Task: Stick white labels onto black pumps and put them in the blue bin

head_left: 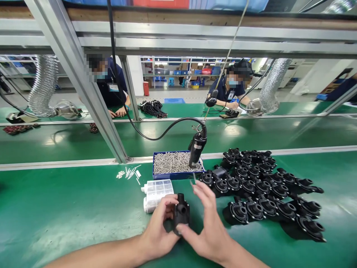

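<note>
My left hand [163,227] is wrapped around a black plastic pump housing [182,212] above the green bench, its spout pointing away from me. On the other side, my right hand [208,223] is open with fingers spread, and its thumb rests against the housing's near end. Just beyond the right fingertips hangs a black electric screwdriver [197,149], its thin bit pointing down close to them. Behind it sits a blue tray [173,176] full of metal screws [173,162]. White plastic containers [158,193] lie beside my left hand.
Rows of similar black pump housings [256,186] cover the bench on the right. Small white pins and rings [131,173] lie at left. A metal post [103,123] rises from the bench's back edge. Two co-workers [232,83] sit across, near flexible ducts [275,87].
</note>
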A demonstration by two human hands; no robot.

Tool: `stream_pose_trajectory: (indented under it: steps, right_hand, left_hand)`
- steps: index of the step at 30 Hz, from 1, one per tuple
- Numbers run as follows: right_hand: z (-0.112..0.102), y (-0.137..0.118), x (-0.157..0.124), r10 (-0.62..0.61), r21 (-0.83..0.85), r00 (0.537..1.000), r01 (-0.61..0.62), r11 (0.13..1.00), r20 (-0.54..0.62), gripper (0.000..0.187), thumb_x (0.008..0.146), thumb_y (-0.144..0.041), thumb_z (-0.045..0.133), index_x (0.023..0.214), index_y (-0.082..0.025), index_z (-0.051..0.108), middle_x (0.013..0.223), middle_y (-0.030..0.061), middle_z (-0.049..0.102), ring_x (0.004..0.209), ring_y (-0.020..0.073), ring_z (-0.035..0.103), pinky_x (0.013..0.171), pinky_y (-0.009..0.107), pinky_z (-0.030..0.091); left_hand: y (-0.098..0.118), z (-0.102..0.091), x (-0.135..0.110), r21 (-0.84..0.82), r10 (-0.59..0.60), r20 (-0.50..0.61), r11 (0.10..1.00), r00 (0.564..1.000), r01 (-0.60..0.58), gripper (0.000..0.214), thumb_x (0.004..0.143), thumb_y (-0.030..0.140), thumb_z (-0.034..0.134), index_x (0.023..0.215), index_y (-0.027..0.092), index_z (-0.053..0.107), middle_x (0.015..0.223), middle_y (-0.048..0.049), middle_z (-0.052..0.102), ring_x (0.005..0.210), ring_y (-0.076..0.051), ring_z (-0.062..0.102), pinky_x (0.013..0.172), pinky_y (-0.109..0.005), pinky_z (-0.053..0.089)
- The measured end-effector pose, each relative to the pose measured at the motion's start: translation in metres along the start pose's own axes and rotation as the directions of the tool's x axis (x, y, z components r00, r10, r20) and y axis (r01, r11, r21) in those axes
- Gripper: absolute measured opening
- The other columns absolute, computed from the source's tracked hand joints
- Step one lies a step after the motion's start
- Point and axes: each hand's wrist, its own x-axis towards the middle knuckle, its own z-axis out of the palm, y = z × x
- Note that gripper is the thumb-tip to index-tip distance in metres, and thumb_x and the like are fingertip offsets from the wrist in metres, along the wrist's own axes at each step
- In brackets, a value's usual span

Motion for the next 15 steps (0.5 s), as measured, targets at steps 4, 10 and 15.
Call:
stream_pose_trajectory:
  steps: [4, 10, 15]
  right_hand:
    - [0.006, -0.003, 0.001, -0.008, -0.009, 0.997, 0.009, 1.0, 0.079, 0.091, 0.087, -0.026, 0.071, 0.164, -0.014, 0.025, 0.161, 0.0239, 0.032, 0.155, 0.0417, 0.036, 0.12, 0.058, 0.049]
    - [-0.017, 0.027, 0.02, 0.006, -0.173, 0.977, -0.044, 0.984, -0.214, 0.068, 0.101, -0.022, 0.061, 0.161, -0.021, 0.029, 0.157, 0.0213, 0.036, 0.153, 0.0375, 0.039, 0.12, 0.063, 0.046]
    - [-0.012, 0.054, 0.032, 0.034, -0.285, 0.976, -0.097, 0.954, -0.217, 0.071, 0.104, -0.016, 0.056, 0.165, -0.023, 0.021, 0.162, 0.0246, 0.025, 0.153, 0.0397, 0.037, 0.114, 0.066, 0.053]
  left_hand:
    - [-0.003, -0.003, -0.005, 0.025, 0.036, 0.106, 0.999, 0.994, -0.039, 0.045, 0.1, 0.027, 0.07, 0.138, 0.029, 0.046, 0.141, -0.0148, 0.049, 0.127, -0.029, 0.06, 0.104, -0.043, 0.058]
    - [-0.005, -0.015, 0.001, 0.026, 0.095, 0.329, 0.994, 0.94, -0.109, 0.086, 0.091, 0.059, 0.081, 0.156, 0.03, 0.033, 0.145, -0.0189, 0.045, 0.136, -0.038, 0.051, 0.115, -0.053, 0.049]
    - [-0.017, -0.012, -0.002, -0.036, 0.194, 0.693, 0.971, 0.694, -0.235, 0.058, 0.108, 0.054, 0.056, 0.158, 0.034, 0.038, 0.135, -0.018, 0.058, 0.119, -0.028, 0.064, 0.103, -0.039, 0.057]
